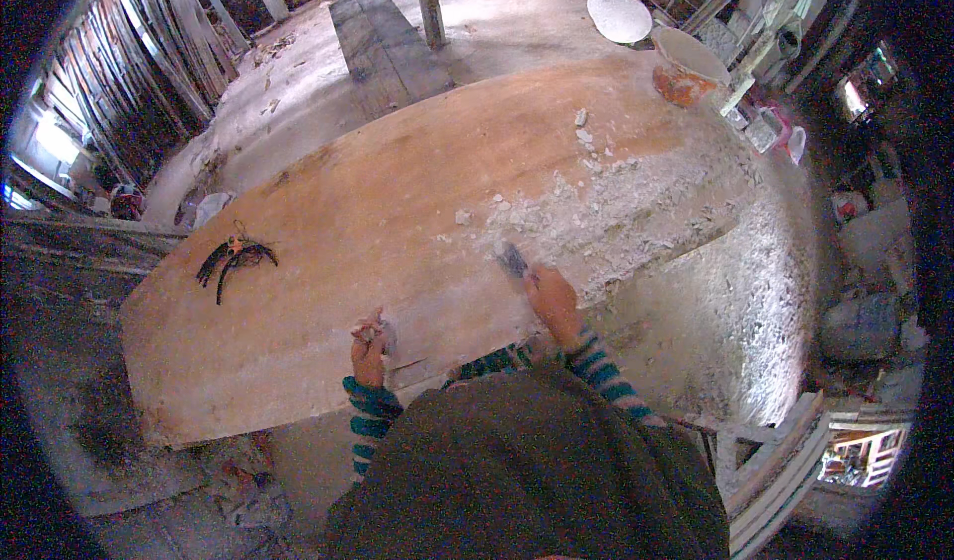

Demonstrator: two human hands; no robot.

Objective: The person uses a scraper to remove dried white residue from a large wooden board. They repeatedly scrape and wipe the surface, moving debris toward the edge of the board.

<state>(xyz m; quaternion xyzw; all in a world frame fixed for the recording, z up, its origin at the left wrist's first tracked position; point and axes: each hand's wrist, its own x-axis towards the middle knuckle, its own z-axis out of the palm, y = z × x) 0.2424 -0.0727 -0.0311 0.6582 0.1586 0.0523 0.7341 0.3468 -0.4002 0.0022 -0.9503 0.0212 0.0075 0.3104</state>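
Note:
A wide wooden board (328,212) lies flat before me, dusted pale. My right hand (554,307) is closed round a small dark flat-bladed scraper (512,260), its blade low over the board. Just beyond it spread broken white plaster flakes (586,212), with loose bits reaching toward the far right. Above the near edge, my left hand (369,346) has its fingers curled in; whatever they hold, if anything, is too small to make out. Both forearms wear striped sleeves.
Toward the board's left end sits an orange-and-black tool (236,249) with dark curved handles. A stained bowl (690,66) and a white round lid (619,16) stand at the far right. A post (428,5) rises behind; long planks (149,53) lean at the left.

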